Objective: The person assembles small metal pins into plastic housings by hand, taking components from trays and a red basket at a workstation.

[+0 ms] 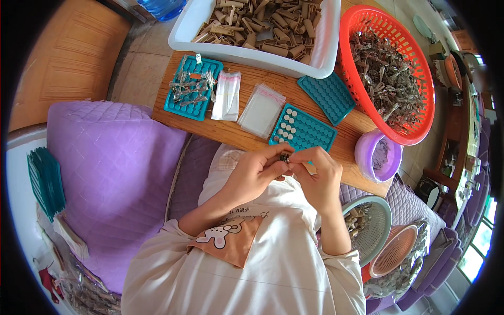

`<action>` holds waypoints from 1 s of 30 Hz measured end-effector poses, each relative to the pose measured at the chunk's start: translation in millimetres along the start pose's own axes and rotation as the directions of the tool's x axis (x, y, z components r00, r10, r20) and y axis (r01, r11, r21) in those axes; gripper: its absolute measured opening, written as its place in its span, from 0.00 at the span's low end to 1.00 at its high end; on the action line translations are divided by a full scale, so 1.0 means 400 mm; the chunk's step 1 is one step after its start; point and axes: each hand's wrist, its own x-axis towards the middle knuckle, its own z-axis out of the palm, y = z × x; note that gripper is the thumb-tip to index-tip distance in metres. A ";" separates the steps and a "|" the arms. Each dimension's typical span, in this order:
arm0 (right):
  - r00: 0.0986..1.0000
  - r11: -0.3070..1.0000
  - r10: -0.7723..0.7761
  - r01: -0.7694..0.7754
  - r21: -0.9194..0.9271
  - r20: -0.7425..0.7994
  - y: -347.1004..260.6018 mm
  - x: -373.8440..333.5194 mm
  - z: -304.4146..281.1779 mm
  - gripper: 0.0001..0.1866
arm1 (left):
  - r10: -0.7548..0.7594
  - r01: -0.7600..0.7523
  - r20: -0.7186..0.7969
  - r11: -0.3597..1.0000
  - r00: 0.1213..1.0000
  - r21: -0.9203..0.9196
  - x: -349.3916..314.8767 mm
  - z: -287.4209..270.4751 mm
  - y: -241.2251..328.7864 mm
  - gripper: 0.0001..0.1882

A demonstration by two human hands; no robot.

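My left hand (258, 172) is closed in a pinch on a small dark part with light metal spots (285, 156), held above my lap by the table's near edge. My right hand (318, 176) meets it from the other side, thumb and forefinger pinched at the part's edge. Whatever those right fingertips grip is too small to make out. Just beyond my hands lies a teal tray of round pockets (315, 130), with several white round pieces (287, 126) in its left pockets.
On the wooden table (252, 79) are a white bin (178, 39) of tan plastic pieces, a red basket (344, 68) of wrapped parts, a purple bowl (362, 152), another teal tray (328, 97), clear bags (261, 110), white packets (227, 97) and a teal tray with metallic strips (191, 92). Baskets (386, 215) stand at right.
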 end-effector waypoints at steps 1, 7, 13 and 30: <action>0.975 0.991 0.125 -0.132 0.024 0.182 -0.002 0.015 -0.021 0.12 | 0.003 -0.003 0.000 1.000 1.000 0.001 -0.001 -0.001 -0.006 0.15; 0.720 0.951 0.249 -0.308 -0.023 0.648 -0.010 0.142 -0.087 0.20 | -0.048 0.043 0.166 0.999 0.985 0.031 -0.007 -0.003 0.020 0.16; 0.791 0.809 0.010 -0.366 0.460 0.612 0.031 0.323 -0.056 0.21 | 0.045 -0.012 0.122 0.967 0.992 -0.256 -0.005 -0.035 0.043 0.12; 0.924 0.933 -0.157 0.255 -0.255 0.349 0.134 0.657 0.310 0.11 | -0.002 0.006 0.020 0.980 1.000 -0.200 0.002 -0.042 0.054 0.15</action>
